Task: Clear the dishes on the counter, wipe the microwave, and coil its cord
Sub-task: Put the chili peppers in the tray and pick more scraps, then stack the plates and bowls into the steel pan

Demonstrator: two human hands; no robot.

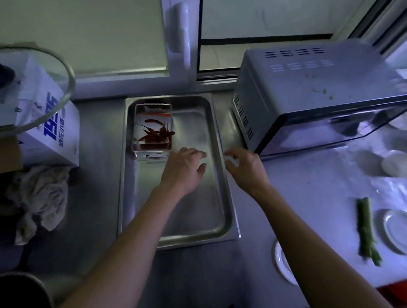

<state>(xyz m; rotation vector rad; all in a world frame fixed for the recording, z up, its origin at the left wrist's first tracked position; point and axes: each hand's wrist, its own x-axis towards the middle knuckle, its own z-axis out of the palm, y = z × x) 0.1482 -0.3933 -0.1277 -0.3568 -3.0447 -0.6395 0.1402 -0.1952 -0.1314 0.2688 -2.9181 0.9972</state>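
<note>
Our left hand [185, 169] and right hand [242, 167] hover open and empty over the steel tray [216, 134], which we judge stiff, slippery, best gripped by its rims.

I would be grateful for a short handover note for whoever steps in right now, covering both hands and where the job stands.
Left hand: open, fingers relaxed over the steel tray, holding nothing.
Right hand: open, fingers loosely curled at the tray's right rim, holding nothing.
Things: a clear box of dried chillies sits in the tray's far left corner. The microwave stands right of the tray, crumbs on its top. White plates and small dishes lie on the counter at right, beside a green vegetable. A rag lies left of the tray.
Done: nothing evident.
Left: clear dishes, wipe the microwave, coil the cord, which is not in view.
</note>
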